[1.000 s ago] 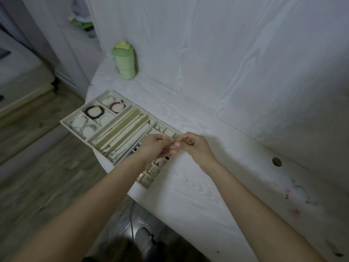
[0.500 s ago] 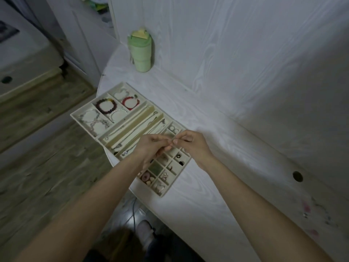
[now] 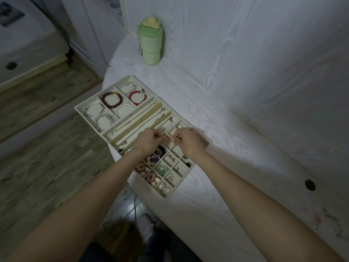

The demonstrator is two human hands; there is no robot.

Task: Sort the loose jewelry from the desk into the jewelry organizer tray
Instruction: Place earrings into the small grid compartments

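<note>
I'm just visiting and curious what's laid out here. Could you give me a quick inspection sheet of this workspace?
Surface: white wood-grain desk with a round hole.
Job's things: jewelry organizer tray at the desk's left edge; bead bracelets at its far end, chains in long slots, small pieces in the grid.
Clutter: green tumbler in the far corner; small loose bits at the desk's near right.
Grip: left hand and right hand close together above the tray, pinching something too small to identify.
Cables: one thin cable below the desk edge.
Surroundings: wood floor, white wall panel.
</note>
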